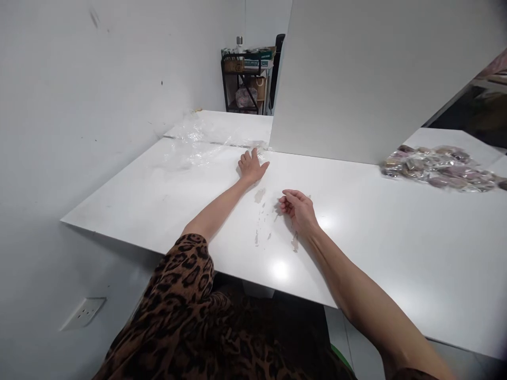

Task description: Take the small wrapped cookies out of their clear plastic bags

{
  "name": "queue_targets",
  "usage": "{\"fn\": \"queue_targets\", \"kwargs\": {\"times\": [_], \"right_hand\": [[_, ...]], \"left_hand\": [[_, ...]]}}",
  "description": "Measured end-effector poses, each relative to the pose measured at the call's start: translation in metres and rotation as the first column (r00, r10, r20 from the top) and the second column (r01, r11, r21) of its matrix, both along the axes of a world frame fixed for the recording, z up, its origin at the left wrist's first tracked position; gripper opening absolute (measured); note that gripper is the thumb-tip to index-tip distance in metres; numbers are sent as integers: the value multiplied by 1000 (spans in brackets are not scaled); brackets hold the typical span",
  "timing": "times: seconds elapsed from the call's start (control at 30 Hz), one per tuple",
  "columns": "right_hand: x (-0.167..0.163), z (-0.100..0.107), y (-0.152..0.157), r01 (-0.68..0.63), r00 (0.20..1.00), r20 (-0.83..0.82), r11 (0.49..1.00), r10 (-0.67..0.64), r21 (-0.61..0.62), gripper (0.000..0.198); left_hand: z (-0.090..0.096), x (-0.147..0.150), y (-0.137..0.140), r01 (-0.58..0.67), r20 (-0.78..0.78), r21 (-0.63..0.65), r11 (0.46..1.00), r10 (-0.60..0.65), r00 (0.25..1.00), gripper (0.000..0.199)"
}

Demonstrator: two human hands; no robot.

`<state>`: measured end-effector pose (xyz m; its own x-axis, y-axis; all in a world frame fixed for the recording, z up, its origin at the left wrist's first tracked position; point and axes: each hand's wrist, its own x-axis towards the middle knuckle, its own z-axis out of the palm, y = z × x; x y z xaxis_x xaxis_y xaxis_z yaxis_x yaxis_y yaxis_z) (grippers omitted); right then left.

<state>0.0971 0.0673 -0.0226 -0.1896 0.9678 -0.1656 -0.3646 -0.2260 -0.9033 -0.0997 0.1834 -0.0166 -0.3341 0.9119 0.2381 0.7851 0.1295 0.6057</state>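
Note:
My left hand (251,167) reaches out over the white table (222,206), fingers spread and pointing away from me. Its fingertips are at the edge of some crumpled clear plastic (262,153); whether they press on it I cannot tell. More clear plastic bags (194,150) lie loosely to the left, near the wall. My right hand (300,212) is closer to me, resting low over the table with its fingers curled in and the thumb alongside them. Nothing shows in it. Between and below the hands are greyish worn patches (259,196) on the tabletop.
A tall pale panel (348,79) rises from the table's back edge. On the right lie several clear packets of brownish-purple items (443,169). A wall (99,95) borders the left side. Behind stands a black shelf rack (245,74) with boxes and a bag.

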Motion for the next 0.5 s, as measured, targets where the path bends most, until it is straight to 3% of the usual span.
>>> {"fn": "queue_targets", "kwargs": {"times": [0.13,0.3,0.4,0.47,0.5], "right_hand": [[-3,0,0,-37,999,36,999,36,38,28],[-5,-1,3,-31,999,20,998,30,54,30],[-4,-3,6,-3,1000,8,998,3,61,28],[-3,-4,9,38,999,1,998,-38,58,26],[-2,-4,11,65,998,-5,996,-65,53,26]], "left_hand": [[-6,9,37,-39,6,-50,998,39,999,88],[-3,7,39,-66,68,18,998,65,996,46],[5,3,22,-57,267,54,997,41,963,36],[9,4,4,-33,494,79,996,-10,869,32],[12,5,-7,-22,616,78,997,-31,787,29]]}}
